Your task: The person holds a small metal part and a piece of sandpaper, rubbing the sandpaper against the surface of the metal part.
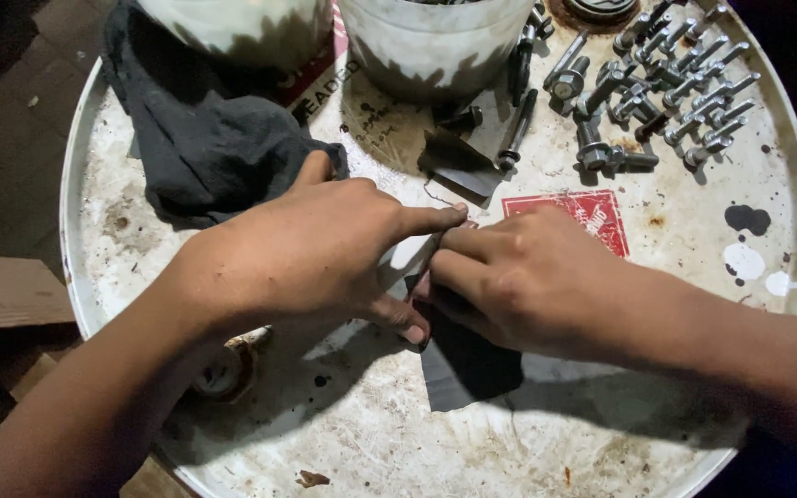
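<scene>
While the dark grey crumpled cloth [209, 148] lies unused at the far left of the round white metal drum lid [371, 433], both hands meet at the middle of the lid over a dark flat sheet of thin material [468, 364]. The left hand [315, 254] presses down with its forefinger stretched to the right and its thumb bent against the sheet; its fingers are narrow, pinching the sheet's upper edge. Touching it, the right hand [518, 281] has its fingers curled close together on the same edge. I cannot tell if something small is rolled inside the sheet.

I judge that the step in hand is folding or wrapping the sheet, and the next move calls for a steady pinch from both hands, so that the edge does not slip.

Only part of the sheet shows: it reaches from the fingers towards the near side, so its long axis seems to run far to near.

At the far right lies a group of grey steel bolts with nuts [666, 83], well apart from the hands.
</scene>
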